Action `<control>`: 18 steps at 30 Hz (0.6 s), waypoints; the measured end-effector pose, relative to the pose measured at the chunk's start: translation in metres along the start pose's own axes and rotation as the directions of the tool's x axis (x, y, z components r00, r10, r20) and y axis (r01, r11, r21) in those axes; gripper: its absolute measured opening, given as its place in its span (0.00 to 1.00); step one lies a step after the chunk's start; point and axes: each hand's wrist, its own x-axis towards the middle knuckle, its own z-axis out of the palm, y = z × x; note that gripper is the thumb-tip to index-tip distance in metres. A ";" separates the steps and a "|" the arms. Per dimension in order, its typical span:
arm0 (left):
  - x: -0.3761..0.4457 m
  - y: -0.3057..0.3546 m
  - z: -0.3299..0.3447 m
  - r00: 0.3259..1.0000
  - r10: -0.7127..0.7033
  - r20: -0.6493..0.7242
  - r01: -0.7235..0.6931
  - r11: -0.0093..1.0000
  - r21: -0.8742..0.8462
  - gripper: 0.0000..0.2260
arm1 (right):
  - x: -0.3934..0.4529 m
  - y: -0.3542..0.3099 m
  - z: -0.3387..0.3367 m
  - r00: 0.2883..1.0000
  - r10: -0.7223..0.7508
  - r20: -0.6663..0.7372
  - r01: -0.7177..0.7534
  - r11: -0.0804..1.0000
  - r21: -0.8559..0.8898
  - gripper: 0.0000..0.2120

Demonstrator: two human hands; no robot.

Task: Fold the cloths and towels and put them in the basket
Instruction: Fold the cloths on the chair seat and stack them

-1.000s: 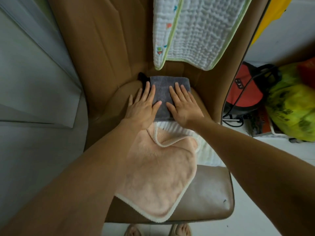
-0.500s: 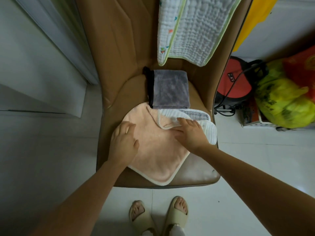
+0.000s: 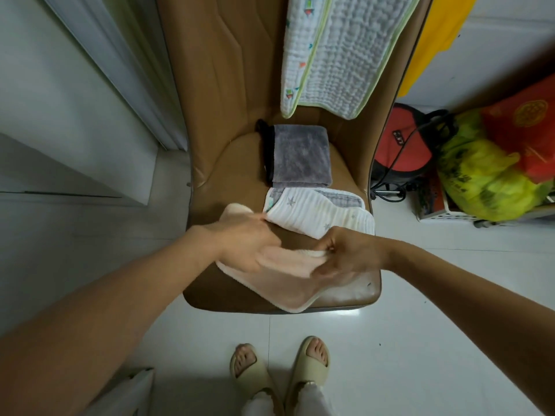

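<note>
From the head camera, looking down, a peach cloth [image 3: 279, 283] is held above the front half of a brown chair [image 3: 210, 145] seat, its long axis running across the seat from left to right, with one loose corner hanging toward the front edge and pointing at the floor. The left hand [image 3: 246, 246] grips the cloth's left part, fingers curled over the fabric, with a small rounded flap sticking up behind the wrist. The right hand [image 3: 345, 255] pinches the cloth's upper edge between thumb and fingers, knuckles turned toward the chair back. Both forearms reach in from the lower corners and meet over the seat, hands close together with the cloth stretched between them. Just behind the hands a white ribbed cloth [image 3: 321, 213] with small grey stars lies flat on the seat, its long axis slanting from upper left to lower right; it touches the right hand's far side. Behind that, a grey towel [image 3: 300, 156] lies folded into a neat rectangle against the seat's back, long axis pointing toward the backrest. A white quilted blanket [image 3: 339, 52] with a green border hangs over the backrest. On the white floor to the right stand a red bag [image 3: 402, 148] and a yellow-green plastic bag [image 3: 480, 181]. Two feet in beige slippers [image 3: 309, 364] stand in front of the chair.
</note>
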 end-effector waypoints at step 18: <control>-0.063 0.039 -0.065 0.935 -0.231 -0.270 0.116 0.917 -0.381 0.09 | -0.059 -0.080 -0.039 0.964 -0.016 -0.266 -0.023 0.989 -0.143 0.13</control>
